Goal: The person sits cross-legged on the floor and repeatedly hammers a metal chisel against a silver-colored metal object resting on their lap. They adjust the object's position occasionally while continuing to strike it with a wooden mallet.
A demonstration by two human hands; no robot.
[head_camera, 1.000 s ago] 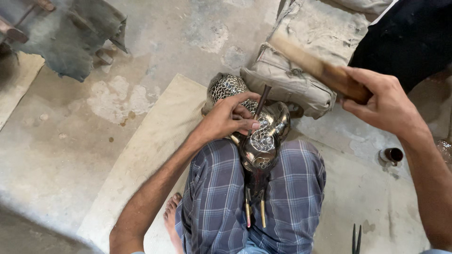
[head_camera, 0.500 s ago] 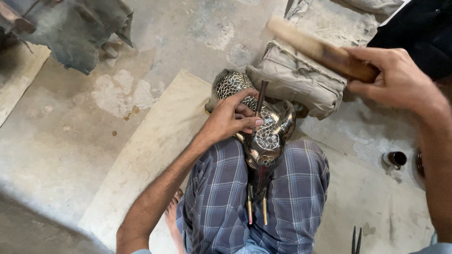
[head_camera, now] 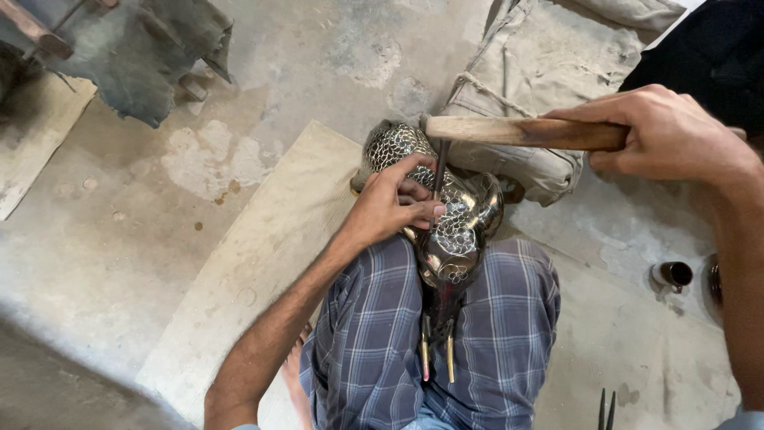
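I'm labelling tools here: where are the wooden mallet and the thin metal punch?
wooden mallet [head_camera: 517,132], head view, middle of its handle.
thin metal punch [head_camera: 440,163], head view, shaft above the fingers.

Grey sandbag [head_camera: 525,159] on floor — small dark cup [head_camera: 673,275] far right.

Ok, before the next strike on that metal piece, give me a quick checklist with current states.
1. Left hand pinches the thin punch against the patterned metal vessel: ok.
2. Wooden mallet in the right hand, its end directly over the punch top: ok.
3. Vessel braced on the lap, over checked cloth: ok.
4. Left fingertips clear of the punch tip: not ok, very close.
5. Punch tip's exact spot on the pattern: cannot tell.
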